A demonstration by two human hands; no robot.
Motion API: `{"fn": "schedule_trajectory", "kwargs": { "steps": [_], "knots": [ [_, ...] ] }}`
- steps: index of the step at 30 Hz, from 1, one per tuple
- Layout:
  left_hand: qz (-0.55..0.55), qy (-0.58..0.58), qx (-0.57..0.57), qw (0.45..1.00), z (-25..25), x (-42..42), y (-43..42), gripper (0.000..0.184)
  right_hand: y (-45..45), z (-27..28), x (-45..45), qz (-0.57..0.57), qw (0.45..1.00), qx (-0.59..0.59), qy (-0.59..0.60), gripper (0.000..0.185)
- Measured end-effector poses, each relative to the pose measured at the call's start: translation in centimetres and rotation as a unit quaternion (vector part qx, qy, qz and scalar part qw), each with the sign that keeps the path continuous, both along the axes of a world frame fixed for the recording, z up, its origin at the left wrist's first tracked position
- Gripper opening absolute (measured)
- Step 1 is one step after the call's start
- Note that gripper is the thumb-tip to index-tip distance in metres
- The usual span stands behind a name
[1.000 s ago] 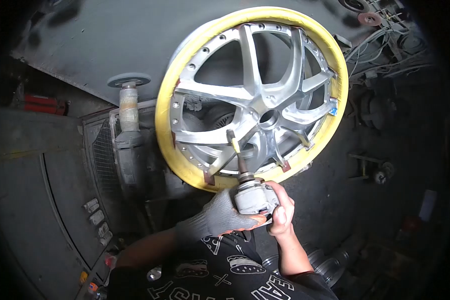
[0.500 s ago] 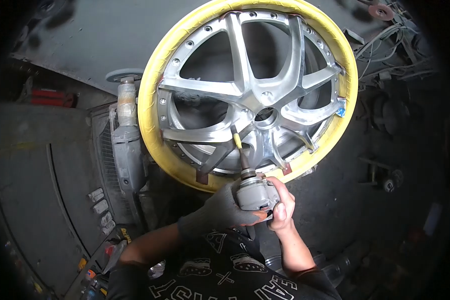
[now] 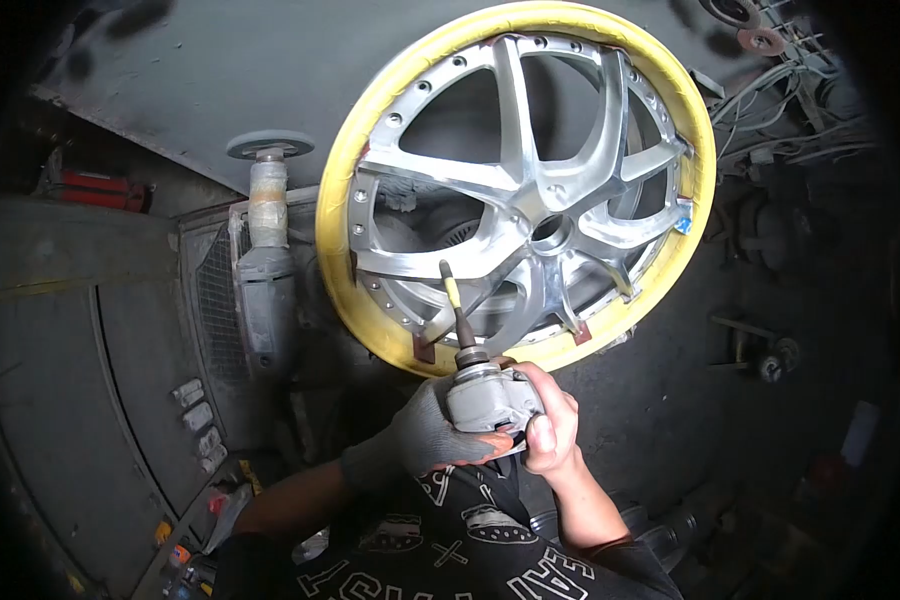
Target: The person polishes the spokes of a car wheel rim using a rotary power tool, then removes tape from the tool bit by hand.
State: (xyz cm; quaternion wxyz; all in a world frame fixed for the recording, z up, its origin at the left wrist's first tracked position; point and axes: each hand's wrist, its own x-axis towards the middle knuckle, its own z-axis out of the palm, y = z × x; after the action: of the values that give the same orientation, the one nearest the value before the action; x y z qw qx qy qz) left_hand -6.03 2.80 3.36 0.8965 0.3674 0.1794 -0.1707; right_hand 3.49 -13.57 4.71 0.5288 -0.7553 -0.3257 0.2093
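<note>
My left hand [image 3: 418, 435], in a grey glove with orange fingertips, is closed around the left side of a grey power grinder [image 3: 485, 398]. My bare right hand [image 3: 553, 425] grips the same tool from the right, thumb near its back. From the grinder's head a dark tapered shaft with a thin, yellow-banded bit [image 3: 451, 288] points up and away from me. The bit's tip overlaps the lower-left spoke of a silver alloy wheel [image 3: 518, 120]; whether they touch, I cannot tell. Yellow tape [image 3: 332, 235] wraps the wheel's outer rim.
Left of the wheel stands another grey power tool [image 3: 262, 285], upright with a round disc [image 3: 270, 145] on top. A red object [image 3: 98, 190] lies farther left. Cables [image 3: 770, 90] hang at the upper right, and a small metal fixture [image 3: 765, 365] sits at the right.
Both hands have shifted slightly left with the grinder, and its bit has moved from near the hub outward along the spoke. The wheel appears turned and farther right in view.
</note>
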Motion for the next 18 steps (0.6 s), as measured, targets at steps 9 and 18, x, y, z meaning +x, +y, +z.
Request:
{"fn": "schedule_trajectory", "kwargs": {
  "steps": [9, 18],
  "knots": [
    [0.066, 0.005, -0.042, 0.997, 0.0, -3.1, 3.8, 0.026, 4.4, 0.4, -2.8, 0.012, 0.999, -0.046, 0.004, 0.058],
    [0.086, 0.017, 0.012, 0.996, -0.3, -4.3, 5.8, 0.030, 6.9, 0.6, -3.2, 0.030, 0.998, -0.057, 0.026, 0.056]
  ]
}}
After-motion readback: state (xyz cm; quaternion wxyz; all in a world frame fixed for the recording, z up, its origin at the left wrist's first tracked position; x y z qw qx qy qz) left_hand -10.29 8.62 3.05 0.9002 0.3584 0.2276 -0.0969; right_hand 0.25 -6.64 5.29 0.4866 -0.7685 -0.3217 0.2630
